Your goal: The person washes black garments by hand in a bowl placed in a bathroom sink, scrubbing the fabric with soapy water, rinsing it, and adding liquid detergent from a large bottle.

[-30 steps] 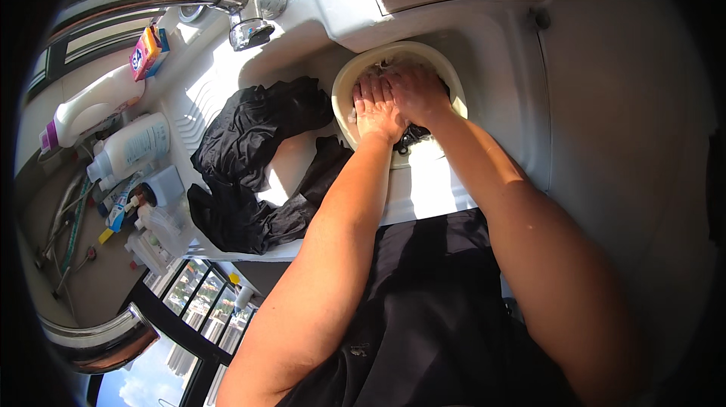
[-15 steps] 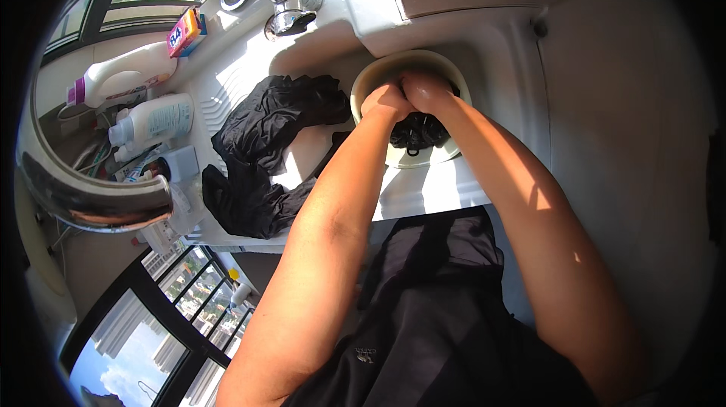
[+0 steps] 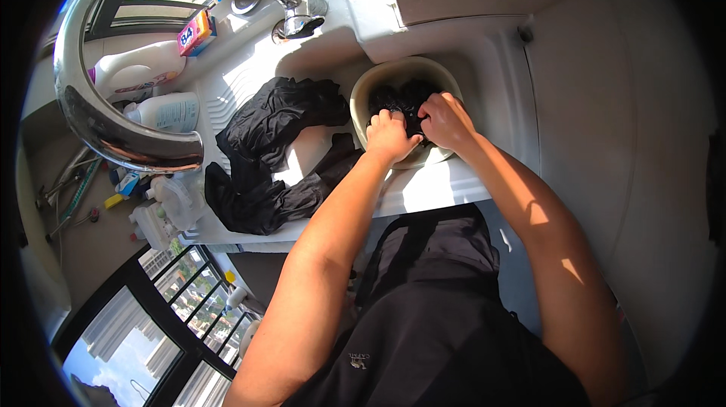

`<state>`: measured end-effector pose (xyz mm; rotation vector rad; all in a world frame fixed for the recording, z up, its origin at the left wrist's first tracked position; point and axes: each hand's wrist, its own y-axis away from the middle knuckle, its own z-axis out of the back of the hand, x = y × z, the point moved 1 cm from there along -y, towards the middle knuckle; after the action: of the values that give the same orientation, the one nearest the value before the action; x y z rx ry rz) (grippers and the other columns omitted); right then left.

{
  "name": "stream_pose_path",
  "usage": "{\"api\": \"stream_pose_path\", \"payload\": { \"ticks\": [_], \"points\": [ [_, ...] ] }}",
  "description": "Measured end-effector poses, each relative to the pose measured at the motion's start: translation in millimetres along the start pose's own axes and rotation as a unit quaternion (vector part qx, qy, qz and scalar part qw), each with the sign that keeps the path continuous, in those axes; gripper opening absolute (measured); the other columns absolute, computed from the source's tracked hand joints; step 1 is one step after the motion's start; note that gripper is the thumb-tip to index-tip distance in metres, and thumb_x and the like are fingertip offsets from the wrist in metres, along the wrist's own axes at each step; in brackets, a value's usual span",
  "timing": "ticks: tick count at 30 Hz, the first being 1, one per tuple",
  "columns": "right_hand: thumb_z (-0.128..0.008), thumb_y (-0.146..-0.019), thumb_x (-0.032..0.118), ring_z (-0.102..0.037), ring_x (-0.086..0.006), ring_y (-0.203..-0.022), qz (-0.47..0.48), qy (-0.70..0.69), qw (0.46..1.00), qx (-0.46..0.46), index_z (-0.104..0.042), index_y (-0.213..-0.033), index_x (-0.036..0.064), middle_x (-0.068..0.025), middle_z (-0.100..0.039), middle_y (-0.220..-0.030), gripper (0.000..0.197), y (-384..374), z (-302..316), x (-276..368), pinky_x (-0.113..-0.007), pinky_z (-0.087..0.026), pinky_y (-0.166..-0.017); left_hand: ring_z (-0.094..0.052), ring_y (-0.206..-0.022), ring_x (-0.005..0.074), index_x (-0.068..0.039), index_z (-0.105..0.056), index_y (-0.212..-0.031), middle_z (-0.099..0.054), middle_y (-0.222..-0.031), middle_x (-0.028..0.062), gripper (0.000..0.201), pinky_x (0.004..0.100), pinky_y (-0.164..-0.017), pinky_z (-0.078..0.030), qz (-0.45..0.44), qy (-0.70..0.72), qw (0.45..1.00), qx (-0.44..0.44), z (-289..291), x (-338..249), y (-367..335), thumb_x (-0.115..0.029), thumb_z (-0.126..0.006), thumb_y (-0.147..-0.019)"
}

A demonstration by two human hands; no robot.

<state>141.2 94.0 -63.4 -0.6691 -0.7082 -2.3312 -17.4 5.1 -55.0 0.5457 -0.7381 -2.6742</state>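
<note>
A pale cream basin (image 3: 361, 82) stands in the white sink, with wet, bunched black cloth (image 3: 412, 95) inside it. Both hands are down in the basin. My left hand (image 3: 389, 136) curls its fingers over the near left part of the cloth, thumb pointing right. Beside it, my right hand (image 3: 448, 121) grips the cloth's right part with bent fingers. The fingertips partly sink into the dark folds. Left of the basin, a crumpled black garment (image 3: 283, 116) lies over the ribbed washboard slope and the sink's front edge.
A curved chrome faucet (image 3: 299, 10) arches over the left side. Along the left ledge are a white detergent bottle (image 3: 144, 68), a second white bottle (image 3: 170, 112) and a small red-orange box (image 3: 197, 33). The wall (image 3: 605, 105) closes off the right. A window (image 3: 125, 339) is at lower left.
My hands have drawn back toward me and moved apart; before, they were together near the basin's far side. The cloth now lies farther toward the basin's far side. The view has shifted slightly.
</note>
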Motion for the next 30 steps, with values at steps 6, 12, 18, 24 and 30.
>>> {"api": "stream_pose_path", "payload": {
  "ticks": [6,12,18,24,30],
  "points": [
    [-0.061,-0.100,0.034,-0.044,-0.0368,-0.149,0.022,0.070,0.981,-0.182,-0.048,-0.158,0.0152,-0.0172,-0.044,-0.163,0.062,-31.9,-51.1,-7.3,-0.051,-0.034,-0.125,-0.025,-0.155,0.0476,0.001,-0.033,-0.161,-0.030,-0.166,0.0254,0.112,0.0571,-0.128,-0.022,-0.100,-0.047,0.975,-0.191,-21.4,5.3,-45.1,-0.055,-0.082,-0.076],
    [-0.059,-0.100,0.035,-0.035,-0.0355,-0.156,0.063,0.186,0.977,-0.088,-0.046,-0.161,0.0201,-0.0152,-0.040,-0.168,0.065,-51.4,-67.7,0.9,-0.052,-0.024,-0.130,-0.007,-0.164,0.0441,0.003,-0.015,-0.170,-0.020,-0.176,0.0223,0.104,0.0588,-0.132,-0.002,-0.002,-0.158,0.985,-0.064,-51.7,19.2,-52.0,-0.055,-0.056,-0.093],
    [-0.059,-0.097,0.031,-0.046,-0.0348,-0.146,0.093,0.230,0.964,-0.092,-0.052,-0.155,0.0195,-0.0162,-0.049,-0.158,0.060,-57.4,-67.2,-16.4,-0.054,-0.029,-0.125,-0.004,-0.165,0.0433,-0.012,-0.020,-0.172,-0.018,-0.179,0.0154,0.089,0.0624,-0.129,-0.012,0.008,-0.203,0.971,0.128,-50.0,12.3,-61.7,-0.043,-0.055,-0.097],
    [-0.057,-0.097,0.029,-0.067,-0.0363,-0.115,0.056,0.236,0.969,-0.042,-0.059,-0.147,0.0165,-0.0175,-0.064,-0.136,0.051,-83.4,-73.7,-6.5,-0.056,-0.051,-0.104,-0.043,-0.152,0.0336,-0.021,-0.037,-0.166,-0.047,-0.166,0.0104,0.079,0.0542,-0.121,-0.035,0.024,-0.147,0.982,0.114,-23.1,13.3,-77.3,-0.044,-0.064,-0.096],
    [-0.063,-0.096,0.024,-0.068,-0.0386,-0.112,-0.036,-0.094,0.993,-0.069,-0.070,-0.120,0.0140,-0.0144,-0.071,-0.122,0.026,-81.7,-46.3,-20.7,-0.049,-0.056,-0.097,-0.071,-0.125,0.0271,-0.018,-0.062,-0.143,-0.074,-0.135,0.0102,0.077,0.0406,-0.099,-0.058,0.046,-0.030,0.990,0.130,23.9,-9.3,-82.4,-0.061,-0.079,-0.082]
  ]
}}
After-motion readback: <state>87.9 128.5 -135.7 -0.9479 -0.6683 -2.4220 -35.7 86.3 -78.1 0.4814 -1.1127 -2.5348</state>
